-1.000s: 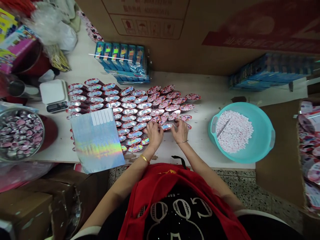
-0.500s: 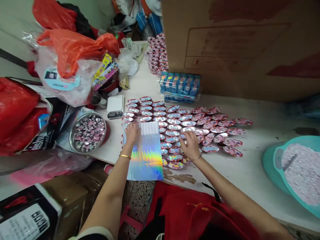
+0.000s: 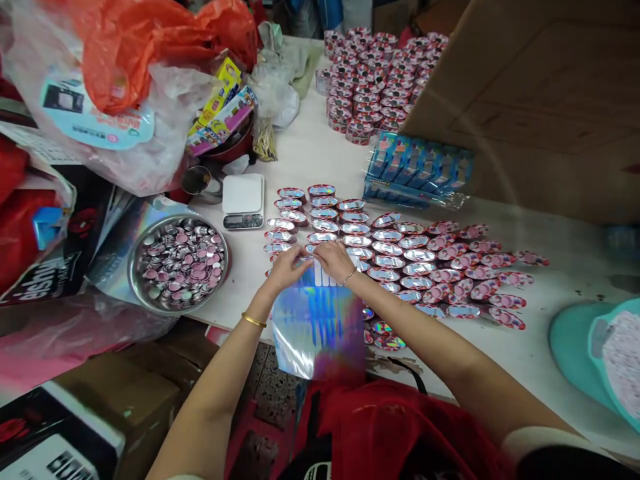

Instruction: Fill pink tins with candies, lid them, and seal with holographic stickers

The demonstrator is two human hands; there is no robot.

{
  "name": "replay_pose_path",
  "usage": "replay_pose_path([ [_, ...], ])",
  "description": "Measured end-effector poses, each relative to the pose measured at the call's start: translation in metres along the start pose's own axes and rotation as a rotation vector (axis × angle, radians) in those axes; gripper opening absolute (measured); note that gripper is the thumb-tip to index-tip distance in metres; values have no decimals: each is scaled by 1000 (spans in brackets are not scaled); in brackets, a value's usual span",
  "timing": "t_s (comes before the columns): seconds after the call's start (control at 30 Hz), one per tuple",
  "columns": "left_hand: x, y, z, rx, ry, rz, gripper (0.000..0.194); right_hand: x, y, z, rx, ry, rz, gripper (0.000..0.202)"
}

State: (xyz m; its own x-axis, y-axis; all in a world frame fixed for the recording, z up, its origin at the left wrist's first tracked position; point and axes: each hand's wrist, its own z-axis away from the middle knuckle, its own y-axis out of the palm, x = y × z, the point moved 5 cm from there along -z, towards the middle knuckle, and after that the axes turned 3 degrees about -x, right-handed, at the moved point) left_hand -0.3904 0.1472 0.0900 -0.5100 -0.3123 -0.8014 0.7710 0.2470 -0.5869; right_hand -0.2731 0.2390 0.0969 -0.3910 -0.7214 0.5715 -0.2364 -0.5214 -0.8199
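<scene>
A shiny holographic sheet (image 3: 317, 327) with a strip-marked upper part lies over the table's near edge, on top of some of the small containers. My left hand (image 3: 289, 268) is closed at its upper left corner, thumb and fingers pinched on the sheet. Close beside it, my right hand (image 3: 335, 261) has its fingertips pressed together at the sheet's top edge; whatever they pinch is too small to make out. Around the hands stand rows of oval, pink-and-red patterned containers (image 3: 385, 261) with silvery tops.
Left of the hands are a metal bowl (image 3: 135, 280) of small round caps and a white digital scale (image 3: 243, 193). Blue packs (image 3: 417, 167) sit behind, near a big cardboard box (image 3: 540, 120). More patterned containers (image 3: 370, 87) stand at the back. A teal tub (image 3: 575, 347) is at right.
My right hand has moved left from the containers to the sheet's top edge, meeting my left hand. The view has shifted, showing more of the containers at the back.
</scene>
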Motion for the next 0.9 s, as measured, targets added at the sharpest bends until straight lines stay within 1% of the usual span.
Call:
replay_pose_path([
  [0.1,4,-3,-3,82,17,135,19,-4,-2,0,22,-27,21,33],
  [0.17,6,-1,-6,102,19,131,20,-6,-5,2,26,-65,41,33],
  [0.23,8,1,-9,89,3,98,23,-6,-8,4,33,-89,55,31],
  [0.3,5,4,-12,71,8,22,24,-7,-9,5,45,-63,73,28],
  [0.33,2,5,-13,61,32,-41,22,-9,-9,4,50,-34,80,28],
  [0.4,-7,7,-14,38,115,-196,19,-13,-9,3,59,28,75,26],
  [0.5,-18,12,-11,10,218,-358,23,-19,-8,-1,60,88,20,23],
  [0.6,-20,19,-4,20,249,-407,29,-26,-7,-5,65,122,-25,22],
  [0.73,-16,28,10,38,238,-370,33,-33,-3,-8,83,161,-70,23],
  [0.83,-14,29,28,26,199,-267,29,-35,-2,-8,90,164,-68,24],
  [0.9,-15,29,43,18,207,-198,22,-35,-2,-9,88,159,-53,26],
])
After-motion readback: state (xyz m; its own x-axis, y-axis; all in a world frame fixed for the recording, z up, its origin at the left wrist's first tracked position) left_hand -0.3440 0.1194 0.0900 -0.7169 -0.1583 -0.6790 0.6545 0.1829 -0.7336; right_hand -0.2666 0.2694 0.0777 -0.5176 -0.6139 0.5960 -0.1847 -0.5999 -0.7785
